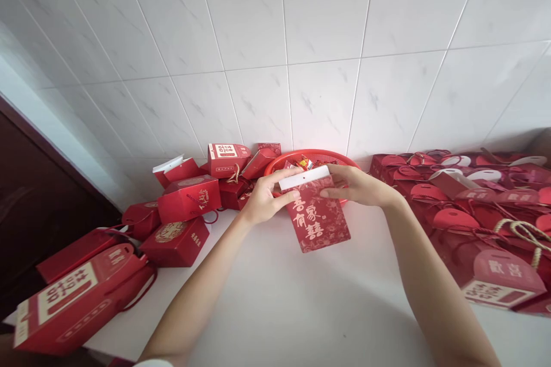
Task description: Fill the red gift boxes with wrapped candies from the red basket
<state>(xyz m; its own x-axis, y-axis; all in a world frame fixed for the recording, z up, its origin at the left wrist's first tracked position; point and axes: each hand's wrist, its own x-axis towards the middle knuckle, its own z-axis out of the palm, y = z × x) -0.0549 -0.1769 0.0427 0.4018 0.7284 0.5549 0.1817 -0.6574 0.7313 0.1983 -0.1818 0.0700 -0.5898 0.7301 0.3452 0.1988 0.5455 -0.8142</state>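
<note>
Between my two hands is a red gift box [321,219] with pale Chinese characters and a white strip along its upper edge. It hangs tilted above the white table. My left hand [263,200] grips the upper left corner, thumb on the printed face. On the opposite side my right hand [361,184] holds the upper right edge, its thumb also on the face. The fingers behind the box are hidden. Just beyond it stands a red plastic basket [321,152], partly covered by the box and hands, with wrapped candies [305,163] inside.
Red gift boxes [188,198] lie piled at the left, and a large one [80,298] sits near the table's left edge. Rows of red boxes with cord handles [495,266] fill the right side. A tiled wall [322,97] closes off the back of the white table [301,304].
</note>
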